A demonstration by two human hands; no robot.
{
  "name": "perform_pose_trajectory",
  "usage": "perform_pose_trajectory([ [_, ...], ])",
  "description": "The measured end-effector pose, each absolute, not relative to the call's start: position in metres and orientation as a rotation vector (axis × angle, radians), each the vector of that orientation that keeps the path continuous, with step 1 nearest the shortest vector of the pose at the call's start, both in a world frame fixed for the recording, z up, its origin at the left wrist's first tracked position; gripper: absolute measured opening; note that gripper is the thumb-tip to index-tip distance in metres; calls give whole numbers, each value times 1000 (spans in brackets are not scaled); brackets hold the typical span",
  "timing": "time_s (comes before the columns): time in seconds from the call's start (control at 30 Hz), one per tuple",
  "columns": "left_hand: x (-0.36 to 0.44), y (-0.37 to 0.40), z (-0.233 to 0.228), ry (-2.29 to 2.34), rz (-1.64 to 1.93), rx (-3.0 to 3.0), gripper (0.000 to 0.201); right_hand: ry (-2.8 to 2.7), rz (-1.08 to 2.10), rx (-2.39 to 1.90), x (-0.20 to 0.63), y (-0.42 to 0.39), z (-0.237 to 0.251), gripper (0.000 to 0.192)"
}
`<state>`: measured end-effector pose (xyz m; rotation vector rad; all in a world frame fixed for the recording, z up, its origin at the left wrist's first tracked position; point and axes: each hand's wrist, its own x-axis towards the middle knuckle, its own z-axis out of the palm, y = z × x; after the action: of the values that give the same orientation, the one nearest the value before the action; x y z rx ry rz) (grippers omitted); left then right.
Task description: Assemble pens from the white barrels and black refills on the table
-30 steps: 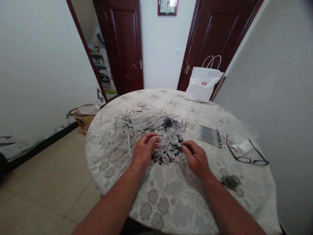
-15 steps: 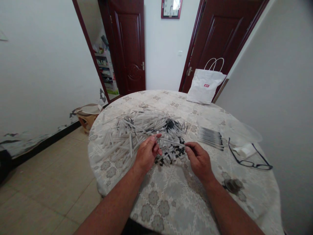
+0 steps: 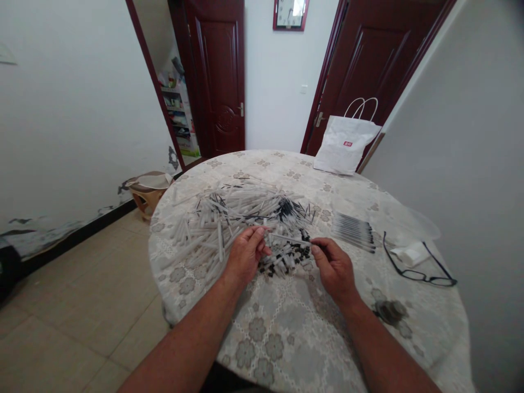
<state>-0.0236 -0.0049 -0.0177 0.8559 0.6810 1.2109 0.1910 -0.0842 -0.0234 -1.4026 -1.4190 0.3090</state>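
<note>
A thin white pen tube (image 3: 286,238) spans the gap between my two hands, just above the table. My left hand (image 3: 245,256) pinches its left end with thumb and fingers. My right hand (image 3: 333,267) pinches its right end. Under and behind the hands lies a big loose pile of white pen tubes (image 3: 216,221), with black refills and small black caps (image 3: 289,256) mixed in. A neat row of finished pens (image 3: 352,232) lies to the right of the pile.
The round table (image 3: 295,338) has a floral lace cloth. Black-framed glasses (image 3: 421,267) and a white tissue lie at the right. A white paper bag (image 3: 344,144) stands at the far edge. A low stool (image 3: 147,191) stands on the tiled floor to the left.
The view has shifted a little; both hands keep their grip on the tube, with the left fingers slightly readjusted at its end.
</note>
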Motion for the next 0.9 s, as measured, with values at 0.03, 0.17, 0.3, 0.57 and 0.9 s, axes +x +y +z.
perform_pose_trajectory([
  [0.03,-23,-5,-18,689,1216,857,36,-1402,312,-1409,191,-85,-24,21],
  [0.17,-22,-6,-17,712,1186,886,35,-1409,298,-1411,192,-84,-24,21],
  [0.3,-22,-6,-17,742,1147,917,36,-1501,284,-1396,191,-81,-26,20],
  [0.57,-20,-4,-18,749,1264,869,39,-1794,172,-1379,183,-81,-27,20],
  [0.9,-14,-5,-21,747,1280,782,32,-1818,231,-1345,171,-87,-23,25],
])
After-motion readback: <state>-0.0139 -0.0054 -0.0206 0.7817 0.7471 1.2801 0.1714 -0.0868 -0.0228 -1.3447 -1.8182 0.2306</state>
